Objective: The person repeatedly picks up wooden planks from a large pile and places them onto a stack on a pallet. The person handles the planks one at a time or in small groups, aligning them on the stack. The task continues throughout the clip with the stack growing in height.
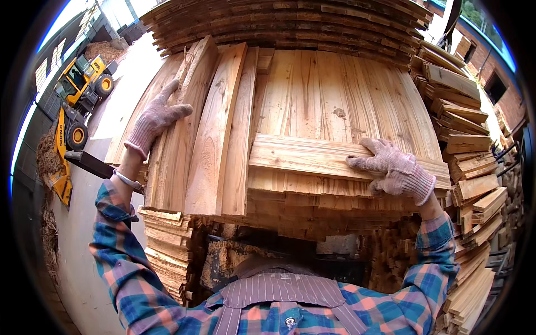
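My left hand (159, 118), in a pale knitted glove, lies with its fingers spread on the upright-leaning boards at the left. Under it is a rough-edged board (192, 78), and beside that lie more long boards (215, 134), running away from me. My right hand (393, 167), gloved the same way, straddles a wooden board (301, 156) set crosswise near the front of the pile. Its fingers reach over the far edge and the thumb is at the near edge. Below this board is a layer of planks (312, 95) laid side by side.
Behind rises a tall stack of boards (290, 25). Uneven stacked planks (463, 123) line the right side, with another stack (167, 245) at the lower left. A yellow wheel loader (81, 89) stands on the pavement at far left. Sawdust (223, 259) lies below the pile.
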The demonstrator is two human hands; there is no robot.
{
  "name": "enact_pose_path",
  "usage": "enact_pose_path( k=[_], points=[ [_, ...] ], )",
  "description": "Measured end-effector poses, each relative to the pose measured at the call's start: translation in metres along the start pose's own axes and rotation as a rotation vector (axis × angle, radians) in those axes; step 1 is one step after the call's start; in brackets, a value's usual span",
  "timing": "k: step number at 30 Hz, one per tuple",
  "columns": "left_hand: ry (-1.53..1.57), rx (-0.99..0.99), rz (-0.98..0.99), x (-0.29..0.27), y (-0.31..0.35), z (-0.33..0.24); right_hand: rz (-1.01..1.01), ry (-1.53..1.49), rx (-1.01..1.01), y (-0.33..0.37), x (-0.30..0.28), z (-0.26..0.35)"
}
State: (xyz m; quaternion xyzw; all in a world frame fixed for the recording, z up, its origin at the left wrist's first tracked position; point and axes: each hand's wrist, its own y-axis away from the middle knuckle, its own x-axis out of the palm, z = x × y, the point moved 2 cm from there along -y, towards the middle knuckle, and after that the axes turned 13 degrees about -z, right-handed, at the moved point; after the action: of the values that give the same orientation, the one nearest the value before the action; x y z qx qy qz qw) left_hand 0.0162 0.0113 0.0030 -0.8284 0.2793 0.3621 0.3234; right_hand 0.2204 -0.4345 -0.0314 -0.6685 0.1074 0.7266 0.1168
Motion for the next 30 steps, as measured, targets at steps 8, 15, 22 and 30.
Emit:
enact_pose_path(
  k=[8, 15, 22, 30],
  points=[
    [0.056, -0.055, 0.027, -0.012, 0.001, -0.013, -0.256, -0.667, 0.354, -0.168, -0.010, 0.076],
    [0.106, 0.019, 0.005, -0.008, 0.000, 0.003, -0.449, -1.188, 0.542, -0.250, 0.034, 0.108],
    [0.466, -0.092, 0.053, -0.005, 0.004, 0.009, -0.534, -0.852, 0.439, -0.172, -0.042, 0.027],
    [0.109, 0.004, -0.021, -0.016, 0.007, -0.006, -0.103, -0.110, 0.585, -0.097, -0.019, -0.031]
  ],
)
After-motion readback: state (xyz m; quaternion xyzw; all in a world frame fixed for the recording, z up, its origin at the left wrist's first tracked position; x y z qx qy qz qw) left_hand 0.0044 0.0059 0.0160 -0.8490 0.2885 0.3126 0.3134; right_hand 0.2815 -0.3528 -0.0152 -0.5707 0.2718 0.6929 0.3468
